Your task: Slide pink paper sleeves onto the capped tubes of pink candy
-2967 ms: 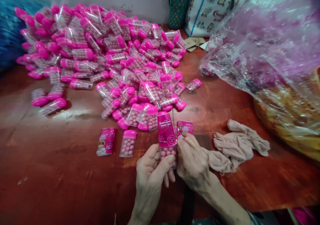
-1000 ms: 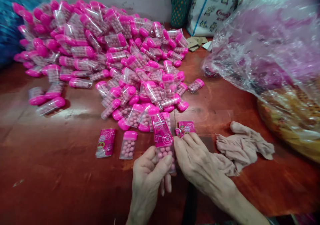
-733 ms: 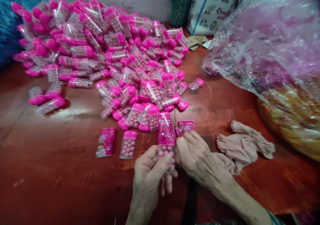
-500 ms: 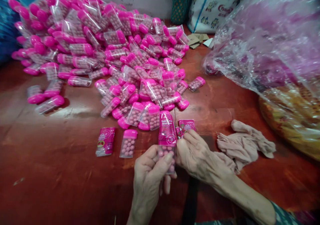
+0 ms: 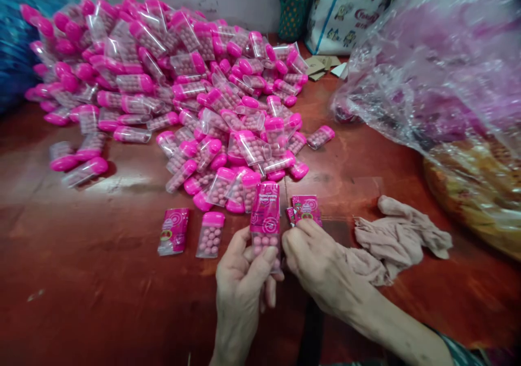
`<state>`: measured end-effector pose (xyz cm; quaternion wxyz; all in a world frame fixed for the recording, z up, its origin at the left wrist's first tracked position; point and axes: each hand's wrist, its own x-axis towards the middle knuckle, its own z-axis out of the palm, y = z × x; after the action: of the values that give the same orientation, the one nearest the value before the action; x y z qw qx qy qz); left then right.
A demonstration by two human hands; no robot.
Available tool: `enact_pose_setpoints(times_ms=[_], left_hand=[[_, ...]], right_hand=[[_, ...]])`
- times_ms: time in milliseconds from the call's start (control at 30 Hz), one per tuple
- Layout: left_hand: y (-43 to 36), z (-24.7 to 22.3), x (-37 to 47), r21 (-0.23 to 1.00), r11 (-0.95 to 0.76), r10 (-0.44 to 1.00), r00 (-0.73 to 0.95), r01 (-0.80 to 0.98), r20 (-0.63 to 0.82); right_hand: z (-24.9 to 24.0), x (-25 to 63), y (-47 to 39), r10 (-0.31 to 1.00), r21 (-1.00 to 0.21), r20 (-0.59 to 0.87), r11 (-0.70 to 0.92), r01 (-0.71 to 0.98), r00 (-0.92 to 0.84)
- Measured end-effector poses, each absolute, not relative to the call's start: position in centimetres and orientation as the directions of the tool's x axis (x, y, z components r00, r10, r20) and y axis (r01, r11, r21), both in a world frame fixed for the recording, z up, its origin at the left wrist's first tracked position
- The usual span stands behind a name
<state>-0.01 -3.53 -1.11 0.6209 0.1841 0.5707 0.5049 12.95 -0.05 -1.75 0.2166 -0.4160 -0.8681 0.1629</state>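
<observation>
Tube (image 5: pixel 265 241) of pink balls, its upper part inside a printed sleeve (image 5: pixel 265 209), is pinched between thumb and fingers of the left grip (image 5: pixel 240 282) over the desk (image 5: pixel 101 295). Just right of it, the right grip (image 5: pixel 313 257) is curled, its fingertips hidden; whether it pinches anything cannot be told. Beyond both grips lies a pile of tubes (image 5: pixel 183 84); a cloth (image 5: pixel 399 241) lies right of the right grip.

Head view: looks forward and down, close above red tabletop (image 5: pixel 122 301), wall (image 5: pixel 252 2) beyond.
</observation>
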Motion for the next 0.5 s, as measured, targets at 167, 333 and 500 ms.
enact_pose_setpoints(times_ms=[167,333,500], left_hand=[[-3.7,-1.2,0.0,0.794,0.493,0.849,-0.001,-0.357,-0.528],[-3.8,-1.3,-0.1,0.780,0.530,0.833,0.034,-0.334,-0.552],[-3.9,-1.6,-0.2,0.751,0.538,0.815,0.007,-0.383,-0.580]], right_hand=[[-0.6,12.5,0.3,0.962,-0.965,-0.179,-0.132,0.225,-0.204],[-0.6,11.5,0.2,0.895,-0.894,-0.399,-0.428,-0.133,-0.201],[-0.5,11.2,-0.8,0.907,-0.901,-0.392,-0.412,-0.133,-0.155]])
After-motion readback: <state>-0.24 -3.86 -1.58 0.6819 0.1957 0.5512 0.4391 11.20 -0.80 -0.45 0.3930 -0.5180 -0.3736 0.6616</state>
